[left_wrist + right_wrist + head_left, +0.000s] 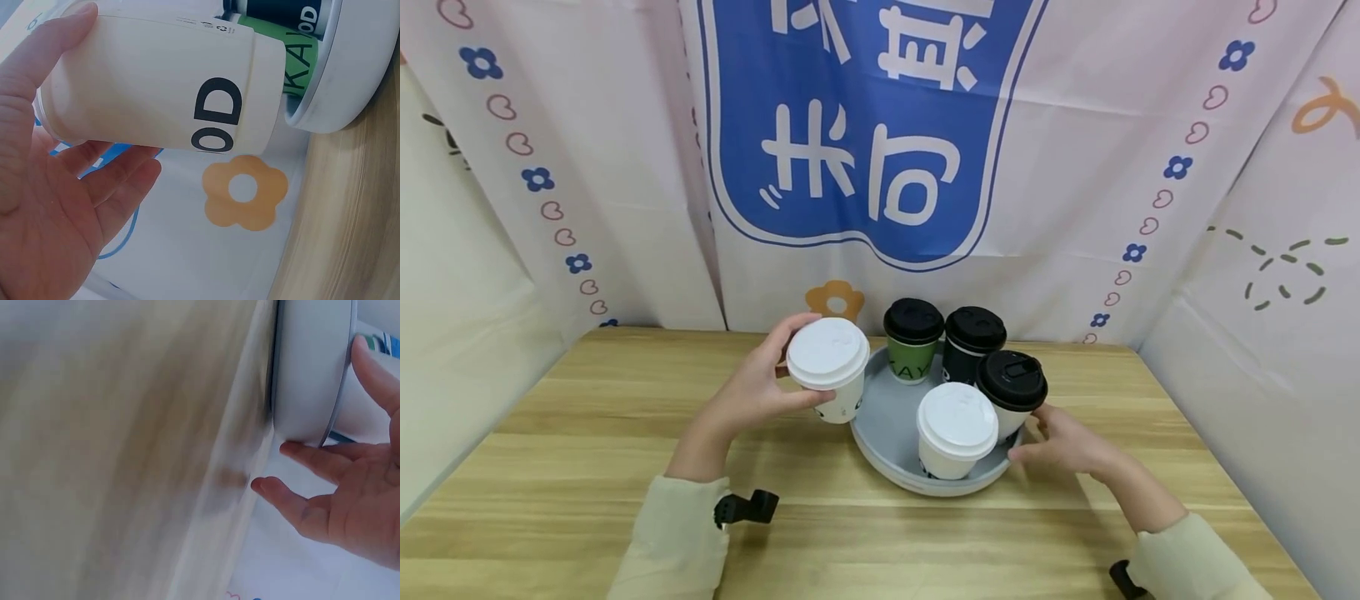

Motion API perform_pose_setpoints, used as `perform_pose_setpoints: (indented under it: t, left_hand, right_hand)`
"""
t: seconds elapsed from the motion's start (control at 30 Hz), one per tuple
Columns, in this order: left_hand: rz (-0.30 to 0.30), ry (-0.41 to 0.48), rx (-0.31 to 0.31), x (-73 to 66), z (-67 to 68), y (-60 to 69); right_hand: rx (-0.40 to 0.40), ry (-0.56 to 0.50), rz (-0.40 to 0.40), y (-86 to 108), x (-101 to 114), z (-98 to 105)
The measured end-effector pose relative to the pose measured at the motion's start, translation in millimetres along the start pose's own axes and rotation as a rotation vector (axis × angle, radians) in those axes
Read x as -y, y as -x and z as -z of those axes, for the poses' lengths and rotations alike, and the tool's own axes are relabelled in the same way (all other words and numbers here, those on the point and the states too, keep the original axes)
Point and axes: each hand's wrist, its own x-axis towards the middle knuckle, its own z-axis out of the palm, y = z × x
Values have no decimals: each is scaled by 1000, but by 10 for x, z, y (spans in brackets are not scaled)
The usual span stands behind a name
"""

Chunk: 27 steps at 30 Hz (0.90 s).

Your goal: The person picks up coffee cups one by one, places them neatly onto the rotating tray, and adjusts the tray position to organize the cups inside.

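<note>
In the head view my left hand [756, 379] grips a white paper cup [841, 396] with a white lid, at the left edge of a round grey tray [880, 417]. The left wrist view shows the thumb along one side of this cup [150, 81] and fingers on the other; black letters mark it. My right hand [1063, 446] is at the tray's right edge, beside a white cup with a black lid [1011, 382]. In the right wrist view its thumb and one fingertip touch the tray's side [312, 375]; the fingers are fairly straight.
On the tray also stand a green cup [912, 358] and a dark cup [962, 362], both black-lidded, and a white-lidded white cup [951, 458] in front. Beneath lies a wooden table [587, 450]; a printed curtain [1075, 192] hangs behind it.
</note>
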Motion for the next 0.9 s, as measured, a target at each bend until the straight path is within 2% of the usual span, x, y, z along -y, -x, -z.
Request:
perform_pose_setpoints:
  t: [0.27,0.47,0.63,0.9]
  left_hand:
    - [-7,26,-5,-22,-19,-4]
    - [-36,40,20,-63,-73,-137]
    - [-68,74,54,-73,-167,-258]
    - [-27,92,111,-7,-383,-311]
  right_hand:
    - [79,-30,12,-102,-64,122]
    - [106,-22,26,-159,-106,189]
    - [113,-32,24,-172,-141,212]
    - [118,-22,53,-192,-170,215]
